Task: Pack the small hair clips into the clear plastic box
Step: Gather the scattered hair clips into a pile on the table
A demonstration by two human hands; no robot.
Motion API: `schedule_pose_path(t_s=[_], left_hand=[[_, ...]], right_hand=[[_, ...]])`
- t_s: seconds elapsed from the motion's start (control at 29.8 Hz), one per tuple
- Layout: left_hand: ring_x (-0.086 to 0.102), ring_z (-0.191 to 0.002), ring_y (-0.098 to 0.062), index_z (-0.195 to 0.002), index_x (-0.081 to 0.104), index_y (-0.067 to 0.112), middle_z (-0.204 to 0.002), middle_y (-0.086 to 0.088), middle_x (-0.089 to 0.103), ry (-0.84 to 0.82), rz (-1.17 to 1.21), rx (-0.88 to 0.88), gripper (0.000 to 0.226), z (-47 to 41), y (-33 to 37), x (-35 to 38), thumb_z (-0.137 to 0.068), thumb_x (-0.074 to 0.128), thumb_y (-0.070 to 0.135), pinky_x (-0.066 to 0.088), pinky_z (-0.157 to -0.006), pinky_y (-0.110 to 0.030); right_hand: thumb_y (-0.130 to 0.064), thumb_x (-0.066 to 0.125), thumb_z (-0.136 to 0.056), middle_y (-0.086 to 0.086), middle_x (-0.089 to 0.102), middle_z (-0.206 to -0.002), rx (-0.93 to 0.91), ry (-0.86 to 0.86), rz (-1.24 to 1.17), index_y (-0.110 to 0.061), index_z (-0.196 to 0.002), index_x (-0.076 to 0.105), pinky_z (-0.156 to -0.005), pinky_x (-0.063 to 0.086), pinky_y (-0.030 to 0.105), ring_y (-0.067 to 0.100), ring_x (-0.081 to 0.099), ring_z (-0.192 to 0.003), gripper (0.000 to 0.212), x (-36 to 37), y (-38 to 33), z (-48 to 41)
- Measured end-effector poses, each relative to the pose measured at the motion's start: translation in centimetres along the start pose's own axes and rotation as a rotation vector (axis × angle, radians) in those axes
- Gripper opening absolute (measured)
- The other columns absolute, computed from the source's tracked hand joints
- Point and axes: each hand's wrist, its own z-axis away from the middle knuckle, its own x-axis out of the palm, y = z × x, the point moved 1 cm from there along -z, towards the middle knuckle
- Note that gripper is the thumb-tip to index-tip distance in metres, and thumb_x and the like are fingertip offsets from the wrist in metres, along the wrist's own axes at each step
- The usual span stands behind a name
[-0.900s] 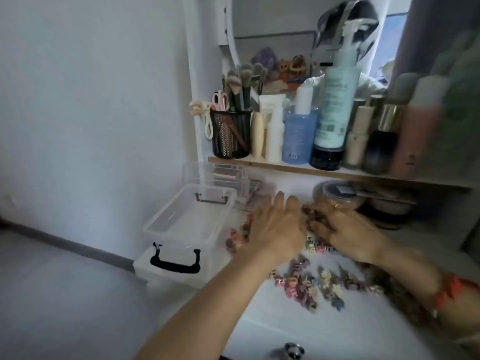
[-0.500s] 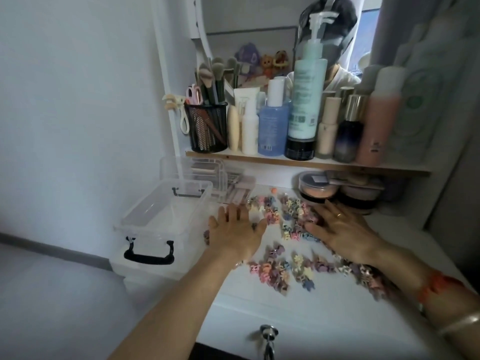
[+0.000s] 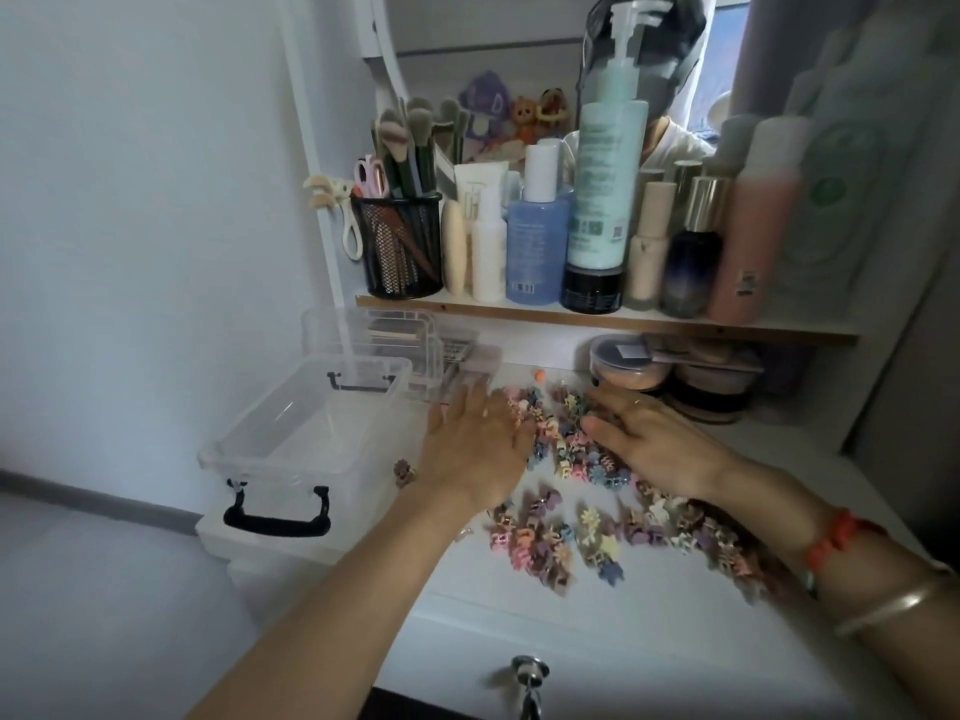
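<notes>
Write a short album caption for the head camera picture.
Left hand and right hand spread flat over scattered hair clips, the clear plastic box open beside them.

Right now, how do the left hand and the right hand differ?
The left hand lies at the left edge of the hair clips, next to the clear box; the right hand lies on the pile, farther from the box. The right hand wears a ring, with a red band and a bangle on its wrist; the left is bare. Both lie flat, fingers straight, gripping nothing.
</notes>
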Motion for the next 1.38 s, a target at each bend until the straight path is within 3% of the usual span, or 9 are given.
schedule_pose_path(t_s=[0.13, 0.4, 0.6, 0.74, 0.91, 0.97, 1.21, 1.31, 1.38], left_hand=[[-0.005, -0.146, -0.023, -0.150, -0.001, 0.015, -0.159, -0.005, -0.008, -0.148, 0.001, -0.144, 0.067, 0.2, -1.8, 0.6, -0.096, 0.012, 0.052, 0.002, -0.117, -0.043], [-0.006, -0.146, -0.017, -0.149, -0.002, 0.013, -0.159, -0.004, -0.008, -0.100, 0.077, -0.029, 0.067, -0.5, -1.0, 1.5, -0.096, 0.016, 0.050, 0.003, -0.119, -0.035], [0.006, -0.145, -0.013, -0.149, 0.009, 0.016, -0.159, -0.001, 0.006, -0.019, 0.312, 0.084, 0.062, -1.1, -0.3, 1.5, -0.097, 0.028, 0.043, 0.009, -0.119, -0.029], [0.023, -0.141, -0.019, -0.145, 0.024, 0.011, -0.155, -0.004, 0.021, 0.083, 0.258, 0.034, 0.052, -0.5, -0.4, 0.5, -0.099, 0.027, 0.036, 0.018, -0.116, -0.032], [0.011, -0.144, -0.022, -0.147, 0.015, 0.007, -0.157, -0.009, 0.012, -0.002, 0.061, -0.124, 0.059, 0.7, -1.7, 0.3, -0.099, 0.020, 0.040, 0.008, -0.117, -0.039], [0.013, -0.144, -0.022, -0.148, 0.012, 0.007, -0.157, -0.010, 0.012, -0.034, 0.058, -0.136, 0.061, 1.0, -1.9, 0.6, -0.099, 0.019, 0.042, 0.008, -0.116, -0.038], [0.021, -0.142, -0.023, -0.147, 0.018, 0.012, -0.157, -0.005, 0.015, -0.038, 0.164, -0.069, 0.060, 0.3, -1.7, 1.2, -0.097, 0.024, 0.046, 0.018, -0.113, -0.038], [0.030, -0.137, -0.021, -0.140, 0.032, 0.017, -0.148, -0.003, 0.032, -0.021, 0.350, 0.040, 0.051, 0.0, -0.8, 1.2, -0.097, 0.032, 0.043, 0.027, -0.110, -0.032], [0.020, -0.142, -0.017, -0.144, 0.027, 0.017, -0.154, 0.000, 0.022, 0.034, 0.391, 0.080, 0.053, -0.2, -0.5, 0.9, -0.097, 0.032, 0.041, 0.018, -0.115, -0.030]], right_hand=[[-0.049, 0.028, -0.094, 0.008, 0.012, -0.156, -0.034, -0.068, 0.059, -0.016, -0.146, 0.017, -0.117, 0.005, 0.032, 0.018, 0.007, -0.144, 0.062, 1.0, -1.7, -3.2], [-0.054, 0.023, -0.093, 0.005, -0.005, -0.157, 0.068, -0.154, 0.086, -0.015, -0.147, 0.004, -0.116, 0.003, 0.034, 0.018, -0.002, -0.145, 0.069, 2.0, -2.7, -8.4], [-0.030, 0.035, -0.096, 0.006, 0.056, -0.129, -0.051, -0.100, -0.016, -0.021, -0.121, 0.056, -0.101, 0.036, 0.032, 0.025, 0.048, -0.121, 0.034, 2.1, -2.9, -8.4], [-0.021, 0.047, -0.089, 0.003, 0.069, -0.103, -0.074, 0.036, -0.064, -0.024, -0.095, 0.067, -0.089, 0.047, 0.031, 0.021, 0.060, -0.099, 0.022, 1.3, -2.7, -7.1], [-0.040, 0.042, -0.092, 0.003, 0.037, -0.146, -0.059, -0.049, -0.038, -0.023, -0.136, 0.039, -0.107, 0.031, 0.031, 0.023, 0.038, -0.131, 0.047, 2.2, -3.5, -7.9], [-0.045, 0.038, -0.093, 0.004, 0.038, -0.146, -0.062, -0.114, -0.029, -0.024, -0.137, 0.037, -0.108, 0.032, 0.034, 0.024, 0.038, -0.131, 0.049, 2.9, -4.1, -8.5], [-0.027, 0.047, -0.091, 0.002, 0.068, -0.111, -0.139, -0.043, -0.025, -0.022, -0.107, 0.065, -0.093, 0.044, 0.030, 0.019, 0.058, -0.103, 0.024, 2.6, -4.0, -7.4], [-0.019, 0.050, -0.086, 0.002, 0.070, -0.085, -0.123, -0.019, -0.072, -0.020, -0.086, 0.070, -0.079, 0.047, 0.027, 0.015, 0.059, -0.083, 0.020, 1.7, -3.6, -6.5], [-0.016, 0.051, -0.084, -0.003, 0.064, -0.069, -0.099, -0.001, -0.105, -0.018, -0.078, 0.070, -0.066, 0.043, 0.021, 0.012, 0.055, -0.070, 0.020, 1.0, -3.3, -6.0]])
